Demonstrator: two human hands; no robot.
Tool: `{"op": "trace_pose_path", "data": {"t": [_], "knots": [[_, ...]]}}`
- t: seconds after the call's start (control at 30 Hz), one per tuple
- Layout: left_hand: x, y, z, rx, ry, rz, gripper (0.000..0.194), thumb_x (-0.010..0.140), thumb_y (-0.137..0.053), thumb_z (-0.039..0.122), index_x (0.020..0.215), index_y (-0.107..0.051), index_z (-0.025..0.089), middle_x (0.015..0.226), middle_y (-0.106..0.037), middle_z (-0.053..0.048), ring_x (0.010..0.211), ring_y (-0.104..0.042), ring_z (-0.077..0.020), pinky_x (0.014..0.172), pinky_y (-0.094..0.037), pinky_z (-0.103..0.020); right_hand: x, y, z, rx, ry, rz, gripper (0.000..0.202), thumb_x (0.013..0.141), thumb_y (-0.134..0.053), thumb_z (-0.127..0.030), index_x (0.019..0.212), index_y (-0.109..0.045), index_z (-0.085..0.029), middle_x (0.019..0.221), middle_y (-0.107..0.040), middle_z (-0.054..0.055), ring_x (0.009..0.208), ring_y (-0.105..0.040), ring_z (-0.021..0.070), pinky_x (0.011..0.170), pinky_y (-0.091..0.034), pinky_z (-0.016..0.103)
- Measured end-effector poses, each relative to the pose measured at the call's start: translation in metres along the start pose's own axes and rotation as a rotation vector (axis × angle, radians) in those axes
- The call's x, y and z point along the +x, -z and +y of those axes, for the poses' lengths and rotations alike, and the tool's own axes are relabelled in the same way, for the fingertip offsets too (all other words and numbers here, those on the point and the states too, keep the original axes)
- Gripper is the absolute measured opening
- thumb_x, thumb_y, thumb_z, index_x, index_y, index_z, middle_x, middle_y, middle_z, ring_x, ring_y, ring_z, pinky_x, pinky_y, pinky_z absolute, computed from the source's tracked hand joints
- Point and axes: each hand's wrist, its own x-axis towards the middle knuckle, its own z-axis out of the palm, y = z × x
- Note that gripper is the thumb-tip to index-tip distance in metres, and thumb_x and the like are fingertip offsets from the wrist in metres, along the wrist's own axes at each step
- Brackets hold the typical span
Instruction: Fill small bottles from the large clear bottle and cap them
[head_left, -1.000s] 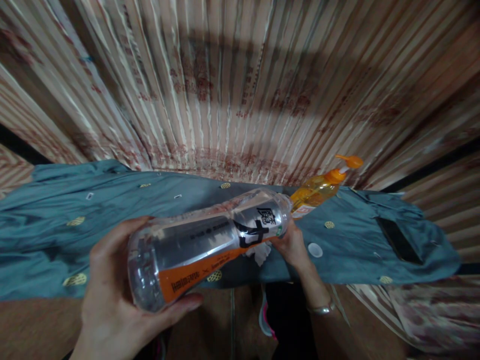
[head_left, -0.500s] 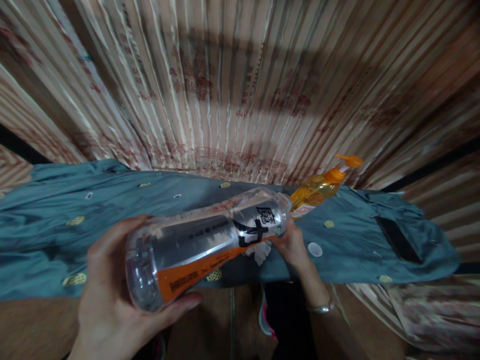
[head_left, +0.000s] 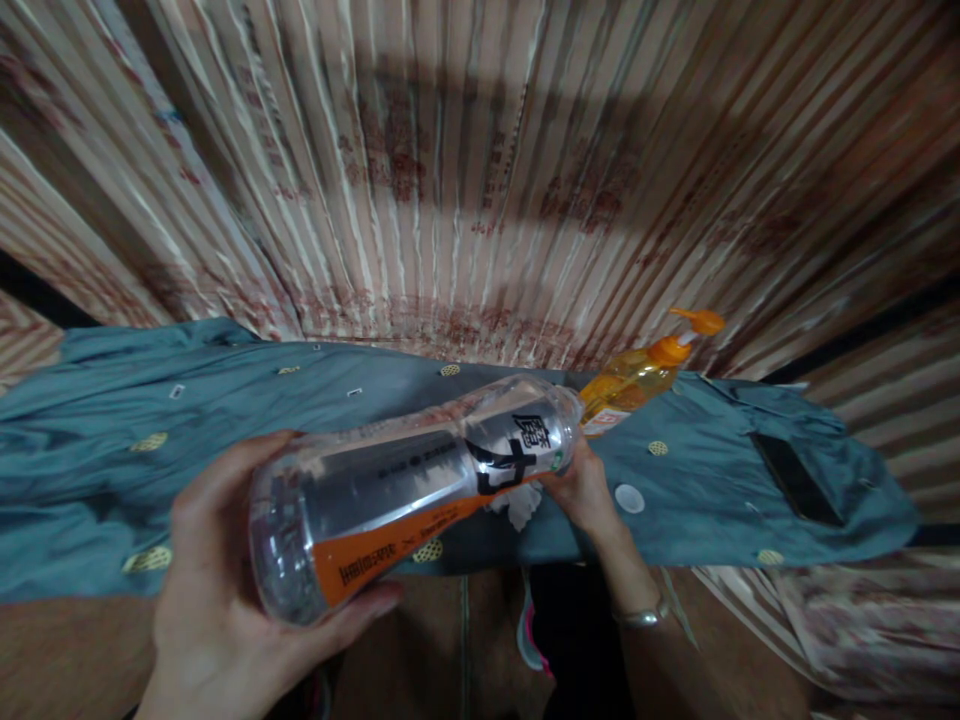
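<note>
A large clear plastic bottle (head_left: 397,500) with a silver, orange and black label is held tilted over the table, its base toward me and its neck to the right. My left hand (head_left: 225,590) is wrapped round the base end, thumb below it. Under the neck end, my right hand (head_left: 581,490) is closed against the bottle; its fingers are mostly hidden behind it. Just beyond the neck is a pump bottle (head_left: 630,385) of yellow-orange liquid with an orange pump head, partly covered by the plastic bottle. Crumpled white tissue (head_left: 521,508) lies below the bottle.
A teal cloth with yellow patterns (head_left: 247,390) covers the narrow table. A small round whitish disc (head_left: 630,498) lies right of my right hand, and a black phone (head_left: 796,478) farther right. A pleated patterned curtain (head_left: 450,200) hangs close behind the table.
Almost nothing differs. The plastic bottle has turned very slightly in my hands, so its label characters have shifted a little; my left hand has edged slightly left.
</note>
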Motion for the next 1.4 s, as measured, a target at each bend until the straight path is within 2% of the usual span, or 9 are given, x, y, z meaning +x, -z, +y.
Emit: {"op": "trace_pose_path", "data": {"t": [0.17, 0.4, 0.57, 0.7, 0.93, 1.13, 1.27, 1.4], "knots": [[-0.0041, 0.0009, -0.0003, -0.004, 0.015, 0.016, 0.108, 0.052, -0.088, 0.066, 0.146, -0.046, 0.034, 0.129, -0.060, -0.015, 0.114, -0.063, -0.0470, 0.090, -0.053, -0.077, -0.0002, -0.0001, 0.0003, -0.013, -0.001, 0.009, 0.054, 0.077, -0.067, -0.038, 0.127, -0.054, -0.018, 0.101, -0.078, 0.009, 0.088, -0.076, 0.0272, 0.077, -0.061, 0.036], [-0.0031, 0.0018, 0.0008, 0.026, 0.023, 0.015, 0.107, 0.051, -0.086, 0.069, 0.145, -0.047, 0.033, 0.127, -0.061, -0.015, 0.112, -0.064, -0.0472, 0.087, -0.054, -0.078, -0.0001, 0.0001, 0.0002, -0.002, 0.008, 0.007, 0.056, 0.078, -0.066, -0.037, 0.129, -0.053, -0.018, 0.103, -0.077, 0.010, 0.089, -0.076, 0.0274, 0.078, -0.061, 0.036], [-0.0040, -0.0002, 0.0020, -0.005, 0.051, 0.018, 0.107, 0.051, -0.089, 0.062, 0.145, -0.047, 0.033, 0.128, -0.061, -0.014, 0.114, -0.064, -0.0454, 0.092, -0.054, -0.076, -0.0001, 0.0001, 0.0007, -0.002, -0.006, 0.003, 0.056, 0.078, -0.067, -0.037, 0.129, -0.054, -0.019, 0.102, -0.077, 0.009, 0.089, -0.076, 0.0276, 0.077, -0.061, 0.036], [-0.0035, 0.0006, 0.0024, -0.003, 0.039, 0.020, 0.106, 0.053, -0.087, 0.063, 0.145, -0.046, 0.033, 0.127, -0.062, -0.014, 0.111, -0.065, -0.0435, 0.089, -0.056, -0.073, 0.0004, 0.0001, 0.0008, 0.003, -0.010, -0.002, 0.055, 0.076, -0.067, -0.037, 0.126, -0.054, -0.018, 0.102, -0.078, 0.010, 0.089, -0.076, 0.0278, 0.078, -0.061, 0.037], [-0.0028, 0.0018, 0.0026, -0.002, 0.068, 0.006, 0.105, 0.052, -0.087, 0.062, 0.145, -0.046, 0.035, 0.132, -0.060, -0.013, 0.116, -0.063, -0.0461, 0.093, -0.053, -0.077, 0.0008, 0.0003, -0.0011, 0.016, -0.008, -0.003, 0.051, 0.077, -0.066, -0.037, 0.123, -0.055, -0.019, 0.101, -0.078, 0.009, 0.090, -0.076, 0.0277, 0.078, -0.061, 0.036], [-0.0034, -0.0006, 0.0036, 0.002, 0.064, 0.017, 0.105, 0.054, -0.086, 0.063, 0.147, -0.044, 0.036, 0.131, -0.060, -0.010, 0.115, -0.064, -0.0409, 0.094, -0.057, -0.068, 0.0009, -0.0001, -0.0001, 0.011, -0.006, -0.004, 0.054, 0.077, -0.066, -0.037, 0.126, -0.054, -0.020, 0.102, -0.078, 0.009, 0.093, -0.076, 0.0277, 0.080, -0.061, 0.036], [-0.0028, 0.0009, 0.0039, 0.002, 0.035, 0.013, 0.105, 0.053, -0.088, 0.056, 0.146, -0.046, 0.034, 0.129, -0.061, -0.012, 0.114, -0.065, -0.0427, 0.092, -0.057, -0.069, 0.0002, 0.0002, 0.0004, 0.003, -0.005, -0.010, 0.053, 0.077, -0.065, -0.036, 0.127, -0.053, -0.020, 0.102, -0.078, 0.009, 0.092, -0.076, 0.0283, 0.079, -0.061, 0.037], [-0.0018, 0.0017, 0.0070, -0.019, 0.044, 0.018, 0.103, 0.054, -0.087, 0.057, 0.146, -0.045, 0.036, 0.129, -0.062, -0.011, 0.111, -0.066, -0.0409, 0.090, -0.060, -0.067, -0.0002, -0.0001, 0.0004, -0.011, -0.011, 0.003, 0.054, 0.076, -0.066, -0.034, 0.126, -0.054, -0.021, 0.100, -0.078, 0.009, 0.092, -0.075, 0.0287, 0.078, -0.061, 0.038]]}}
